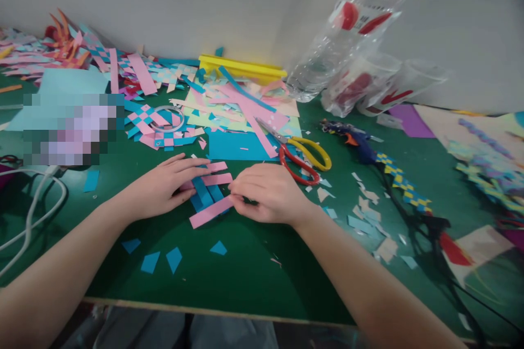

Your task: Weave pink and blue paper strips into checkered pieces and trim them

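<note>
My left hand (170, 182) lies over a small weave of paper strips, its fingers stretched out and pressing on the left side. Blue paper strips (202, 192) cross pink ones in the weave, which rests on the green table (254, 278). The thumb and fingertips of my right hand (266, 193) pinch the right end of a pink paper strip (208, 215), which slants across the front of the weave. Just behind my right hand are scissors (282, 147) with one red and one yellow handle, blades apart. My left fingers partly hide the weave.
Blue paper scraps (174, 259) lie near the front edge. Behind are a blue sheet (241, 145), heaped strips and a roll of tape (167, 119). A bottle (347, 27) and plastic cups (403, 87) stand back right. A glue gun (356, 142) and its cord lie right; a white cable (30, 212) runs left.
</note>
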### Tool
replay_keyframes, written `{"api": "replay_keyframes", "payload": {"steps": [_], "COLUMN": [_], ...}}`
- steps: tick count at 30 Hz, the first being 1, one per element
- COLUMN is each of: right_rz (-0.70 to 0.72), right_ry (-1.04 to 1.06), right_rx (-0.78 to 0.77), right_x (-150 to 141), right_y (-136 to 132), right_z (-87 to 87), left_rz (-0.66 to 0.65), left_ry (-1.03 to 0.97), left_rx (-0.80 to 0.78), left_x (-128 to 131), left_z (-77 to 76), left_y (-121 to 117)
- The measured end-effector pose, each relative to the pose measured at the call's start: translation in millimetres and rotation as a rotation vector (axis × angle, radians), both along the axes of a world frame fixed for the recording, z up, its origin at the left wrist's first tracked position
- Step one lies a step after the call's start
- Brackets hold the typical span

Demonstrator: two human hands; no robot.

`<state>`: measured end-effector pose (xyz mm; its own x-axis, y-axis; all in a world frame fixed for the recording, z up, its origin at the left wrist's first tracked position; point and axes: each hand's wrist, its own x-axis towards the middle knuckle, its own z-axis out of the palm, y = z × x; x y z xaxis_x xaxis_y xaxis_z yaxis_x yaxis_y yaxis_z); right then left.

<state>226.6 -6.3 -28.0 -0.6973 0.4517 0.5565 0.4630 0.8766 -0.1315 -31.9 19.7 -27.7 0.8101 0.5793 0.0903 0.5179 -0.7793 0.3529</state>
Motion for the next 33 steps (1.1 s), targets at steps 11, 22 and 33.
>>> {"api": "replay_keyframes", "payload": {"steps": [11,22,33], "right_rz": [-0.035,-0.024,-0.019], "right_ry": [-0.119,-0.139,-0.137], "right_rx": [0.007,0.058,0.101], "right_x": [-2,-5,-6], "right_y": [2,1,2], "right_z": [-3.6,-3.5,-3.4], "left_rz": [0.112,0.323,0.261], "left_ry": [-0.027,-0.022,-0.106], "left_rx": [0.065,0.011,-0.041], "left_x": [-7,-21,-11], "left_z": [4.5,7.9,6.3], "left_y": [0,2,-1]}}
